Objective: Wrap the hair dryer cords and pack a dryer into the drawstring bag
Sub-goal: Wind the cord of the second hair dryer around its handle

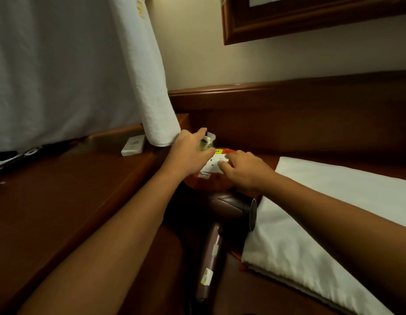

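**Mia:** Where are the hands?

**Ben:** Both arms reach far out over the brown wooden ledge (68, 196). The left hand (193, 153) is curled around something small, pale and a bit shiny. I cannot tell what it is. The right hand (245, 169) lies palm down with its fingers (222, 165) pressing on a white socket block (214, 163).

**Mia:** What is the block on?

**Ben:** It sits on a round orange reel (206, 184) with small stickers. The right hand grips nothing, it just presses.

**Mia:** And the hair dryer?

**Ben:** The hair dryer (220, 226) lies below the hands, partly on the reel. It is dark brown and smooth. Its round mouth points right and touches the drawstring bag (311, 235). Its long handle points toward us and has a little white sticker.

**Mia:** Is anything in the bag?

**Ben:** The bag is white, soft cloth, and lies flat. I cannot see inside it.

**Mia:** What else?

**Ben:** A bumpy white towel (149, 76) hangs down by the left hand. A small white box (133, 145) rests on the ledge.
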Available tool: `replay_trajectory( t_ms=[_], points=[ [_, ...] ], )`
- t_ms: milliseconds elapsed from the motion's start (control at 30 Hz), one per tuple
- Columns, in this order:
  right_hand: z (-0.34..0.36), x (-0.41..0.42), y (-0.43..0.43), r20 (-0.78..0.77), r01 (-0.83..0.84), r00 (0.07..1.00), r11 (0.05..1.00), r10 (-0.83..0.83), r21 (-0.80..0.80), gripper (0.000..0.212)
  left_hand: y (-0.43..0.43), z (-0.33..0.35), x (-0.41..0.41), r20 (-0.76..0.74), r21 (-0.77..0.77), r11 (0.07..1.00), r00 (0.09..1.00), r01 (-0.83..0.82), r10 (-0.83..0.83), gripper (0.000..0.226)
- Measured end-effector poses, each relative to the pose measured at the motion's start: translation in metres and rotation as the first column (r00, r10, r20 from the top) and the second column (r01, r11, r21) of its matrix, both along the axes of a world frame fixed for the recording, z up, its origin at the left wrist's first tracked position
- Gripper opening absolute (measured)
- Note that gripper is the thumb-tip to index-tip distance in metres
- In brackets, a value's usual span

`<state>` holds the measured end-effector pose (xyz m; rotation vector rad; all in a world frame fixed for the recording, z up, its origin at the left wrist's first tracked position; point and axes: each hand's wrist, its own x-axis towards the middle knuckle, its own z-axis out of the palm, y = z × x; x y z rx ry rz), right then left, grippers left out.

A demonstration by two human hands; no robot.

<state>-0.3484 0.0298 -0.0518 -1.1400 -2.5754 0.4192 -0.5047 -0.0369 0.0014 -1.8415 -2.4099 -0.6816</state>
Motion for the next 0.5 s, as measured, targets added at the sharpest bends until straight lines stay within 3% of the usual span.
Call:
replay_trajectory(
  t_ms=[67, 200, 267, 400, 500],
  points=[
    [0.004, 0.014, -0.027, -0.061, -0.04, 0.997, 0.999, 0.04, 0.012, 0.079, -0.018, 0.002, 0.0, 0.034, 0.014, 0.999, 0.999, 0.031, -0.031, 0.073],
    [-0.002, 0.033, -0.064, 0.075, -0.124, 0.989, 0.99, 0.128, -0.067, 0.102, -0.051, 0.008, 0.006, 0.097, 0.063, 0.995, 0.991, 0.082, -0.088, 0.073],
    [-0.003, 0.033, -0.069, 0.034, -0.142, 0.989, 0.982, 0.147, -0.124, 0.092, -0.064, 0.012, 0.011, 0.097, 0.094, 0.992, 0.99, 0.09, -0.099, 0.068],
    [-0.005, 0.035, -0.089, -0.088, -0.17, 0.983, 0.982, 0.164, -0.076, 0.047, -0.091, 0.018, 0.027, 0.078, 0.168, 0.98, 0.99, 0.104, -0.118, 0.063],
    [0.006, 0.058, -0.111, -0.158, -0.108, 0.981, 0.993, 0.115, 0.052, 0.042, -0.113, 0.019, 0.039, 0.046, 0.184, 0.973, 0.987, 0.141, -0.151, 0.063]
  ],
)
